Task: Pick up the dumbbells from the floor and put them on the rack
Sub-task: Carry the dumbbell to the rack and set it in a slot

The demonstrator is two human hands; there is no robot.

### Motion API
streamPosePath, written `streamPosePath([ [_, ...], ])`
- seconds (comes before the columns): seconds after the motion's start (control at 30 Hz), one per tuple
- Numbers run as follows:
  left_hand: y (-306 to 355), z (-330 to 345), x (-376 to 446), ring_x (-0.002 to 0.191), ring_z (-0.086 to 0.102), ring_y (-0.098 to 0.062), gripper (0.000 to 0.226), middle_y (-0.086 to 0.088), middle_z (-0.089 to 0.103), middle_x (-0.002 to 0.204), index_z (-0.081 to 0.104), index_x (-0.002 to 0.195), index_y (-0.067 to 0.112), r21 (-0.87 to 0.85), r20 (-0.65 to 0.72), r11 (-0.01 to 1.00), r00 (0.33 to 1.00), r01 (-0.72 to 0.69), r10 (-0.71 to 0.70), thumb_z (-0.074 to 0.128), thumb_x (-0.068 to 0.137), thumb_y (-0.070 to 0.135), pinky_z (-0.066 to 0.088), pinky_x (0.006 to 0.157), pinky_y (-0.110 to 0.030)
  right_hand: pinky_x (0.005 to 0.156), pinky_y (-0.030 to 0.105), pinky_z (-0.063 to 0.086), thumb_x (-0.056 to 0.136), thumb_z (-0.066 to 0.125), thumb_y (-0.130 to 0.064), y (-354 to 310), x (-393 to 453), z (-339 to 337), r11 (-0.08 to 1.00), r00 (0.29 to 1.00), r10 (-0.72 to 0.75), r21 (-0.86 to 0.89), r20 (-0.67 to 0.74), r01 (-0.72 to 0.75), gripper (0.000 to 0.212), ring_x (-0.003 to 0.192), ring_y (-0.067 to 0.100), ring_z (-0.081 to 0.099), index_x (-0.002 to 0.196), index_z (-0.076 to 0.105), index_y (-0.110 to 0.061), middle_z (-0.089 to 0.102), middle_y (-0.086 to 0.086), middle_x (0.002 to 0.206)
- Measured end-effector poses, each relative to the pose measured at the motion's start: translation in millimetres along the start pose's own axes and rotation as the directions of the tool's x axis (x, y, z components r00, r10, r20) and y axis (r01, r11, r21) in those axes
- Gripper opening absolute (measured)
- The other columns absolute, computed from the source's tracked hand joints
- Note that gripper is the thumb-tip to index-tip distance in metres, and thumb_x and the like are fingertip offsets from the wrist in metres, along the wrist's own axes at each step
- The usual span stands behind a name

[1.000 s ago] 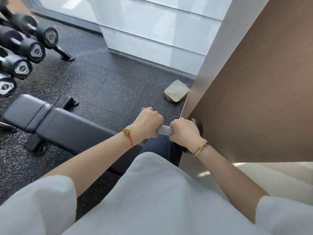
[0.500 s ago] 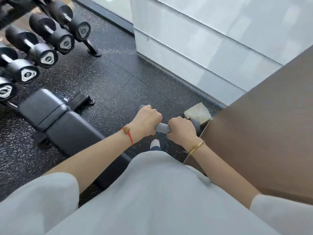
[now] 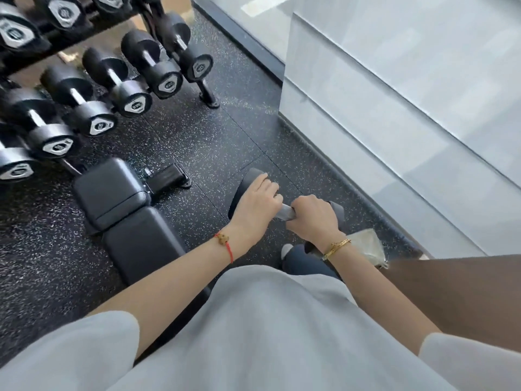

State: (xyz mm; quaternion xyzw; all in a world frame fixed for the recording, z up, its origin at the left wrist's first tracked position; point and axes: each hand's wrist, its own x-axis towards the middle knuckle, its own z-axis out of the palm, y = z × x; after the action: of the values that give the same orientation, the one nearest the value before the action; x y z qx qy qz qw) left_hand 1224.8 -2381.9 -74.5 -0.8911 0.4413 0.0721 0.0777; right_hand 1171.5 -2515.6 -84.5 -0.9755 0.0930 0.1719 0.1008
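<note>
I hold one black dumbbell (image 3: 286,213) with a silver handle off the speckled floor, in front of my body. My left hand (image 3: 258,204) wraps the handle by the left head, and that head shows above my fingers. My right hand (image 3: 313,218) grips the handle beside the right head, which is mostly hidden behind it. The dumbbell rack (image 3: 207,93) stands at the upper left, holding several black dumbbells (image 3: 132,83) in rows.
A black padded bench (image 3: 127,213) lies on the floor between me and the rack. A white wall base (image 3: 380,131) runs along the right. A pale cloth (image 3: 368,246) lies by a brown panel (image 3: 456,294) at the right.
The view has swung left toward the rack, which now fills more of the upper left. Both hands keep their grip on the dumbbell, carried away from the brown panel.
</note>
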Motion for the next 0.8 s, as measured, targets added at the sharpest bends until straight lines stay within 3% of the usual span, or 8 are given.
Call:
streamPosePath([
  [0.13, -29, 11, 24, 0.112, 0.065, -0.031, 0.023, -0.015, 0.068, 0.117, 0.073, 0.093, 0.007, -0.180, -0.447, 0.984, 0.890, 0.009, -0.090, 0.059, 0.078, -0.004, 0.053, 0.098, -0.039, 0.058, 0.030, 0.036, 0.076, 0.061, -0.024, -3, 69, -13, 0.998, 0.999, -0.033, 0.044, -0.009, 0.033, 0.014, 0.077, 0.033, 0.065, 0.070, 0.054, -0.013, 0.066, 0.013, 0.082],
  [0.23, -55, 21, 55, 0.091, 0.069, -0.028, 0.010, -0.009, 0.070, 0.094, 0.069, 0.083, 0.009, -0.288, -0.486, 0.954, 0.846, 0.079, -0.217, 0.063, 0.078, 0.003, 0.057, 0.069, -0.036, 0.057, 0.030, 0.038, 0.074, 0.060, -0.026, -8, 134, -28, 0.997, 0.998, -0.062, 0.047, 0.000, 0.062, 0.020, 0.075, 0.035, 0.065, 0.064, 0.050, -0.012, 0.066, 0.014, 0.077],
  [0.33, -100, 26, 102, 0.085, 0.067, -0.030, 0.021, -0.009, 0.067, 0.087, 0.065, 0.086, 0.010, -0.527, -0.124, 0.747, 0.832, 0.406, -0.540, 0.053, 0.092, 0.025, 0.055, 0.069, -0.038, 0.056, 0.030, 0.037, 0.074, 0.060, -0.026, -14, 206, -54, 0.992, 0.994, -0.106, 0.062, 0.001, 0.106, 0.020, 0.068, 0.033, 0.062, 0.062, 0.049, -0.012, 0.063, 0.013, 0.073],
  [0.43, -157, 23, 157, 0.102, 0.065, -0.034, 0.051, -0.016, 0.070, 0.107, 0.065, 0.110, 0.008, -0.711, 0.329, 0.328, 0.707, 0.622, -0.626, 0.034, 0.100, 0.047, 0.052, 0.089, -0.040, 0.055, 0.029, 0.036, 0.073, 0.061, -0.024, -25, 271, -84, 0.986, 0.987, -0.159, 0.045, 0.001, 0.159, 0.021, 0.061, 0.029, 0.055, 0.061, 0.047, -0.013, 0.055, 0.008, 0.067],
  [0.53, -208, 11, 210, 0.112, 0.060, -0.028, 0.056, -0.019, 0.063, 0.126, 0.056, 0.125, 0.002, -0.831, 0.549, -0.282, 0.628, 0.479, -0.551, 0.030, 0.103, 0.047, 0.046, 0.104, -0.047, 0.053, 0.028, 0.035, 0.072, 0.062, -0.024, -40, 332, -110, 0.977, 0.977, -0.211, 0.011, 0.012, 0.211, 0.019, 0.059, 0.028, 0.051, 0.063, 0.051, -0.012, 0.052, 0.005, 0.063],
  [0.6, -235, 7, 235, 0.105, 0.062, -0.026, 0.048, -0.023, 0.063, 0.125, 0.056, 0.124, -0.004, -0.805, 0.580, -0.513, 0.578, 0.298, -0.574, 0.036, 0.104, 0.036, 0.048, 0.104, -0.048, 0.052, 0.028, 0.035, 0.073, 0.061, -0.025, -52, 366, -125, 0.971, 0.971, -0.238, 0.013, 0.025, 0.238, 0.019, 0.058, 0.028, 0.051, 0.064, 0.053, -0.011, 0.052, 0.004, 0.062],
  [0.7, -275, 6, 258, 0.105, 0.063, -0.030, 0.043, -0.028, 0.063, 0.117, 0.055, 0.120, -0.015, -0.790, 0.562, -0.603, 0.520, 0.107, -0.644, 0.043, 0.104, 0.023, 0.053, 0.098, -0.044, 0.051, 0.027, 0.036, 0.074, 0.062, -0.028, -72, 410, -141, 0.959, 0.957, -0.283, 0.036, 0.057, 0.282, 0.022, 0.057, 0.027, 0.053, 0.064, 0.052, -0.011, 0.051, 0.003, 0.060],
  [0.8, -318, 3, 276, 0.109, 0.065, -0.037, 0.042, -0.028, 0.065, 0.117, 0.057, 0.117, -0.015, -0.829, 0.530, -0.545, 0.481, 0.121, -0.699, 0.047, 0.102, 0.024, 0.052, 0.098, -0.050, 0.048, 0.025, 0.033, 0.074, 0.063, -0.029, -91, 452, -155, 0.949, 0.945, -0.311, 0.084, 0.102, 0.304, 0.029, 0.059, 0.026, 0.052, 0.058, 0.044, -0.014, 0.048, 0.001, 0.058],
])
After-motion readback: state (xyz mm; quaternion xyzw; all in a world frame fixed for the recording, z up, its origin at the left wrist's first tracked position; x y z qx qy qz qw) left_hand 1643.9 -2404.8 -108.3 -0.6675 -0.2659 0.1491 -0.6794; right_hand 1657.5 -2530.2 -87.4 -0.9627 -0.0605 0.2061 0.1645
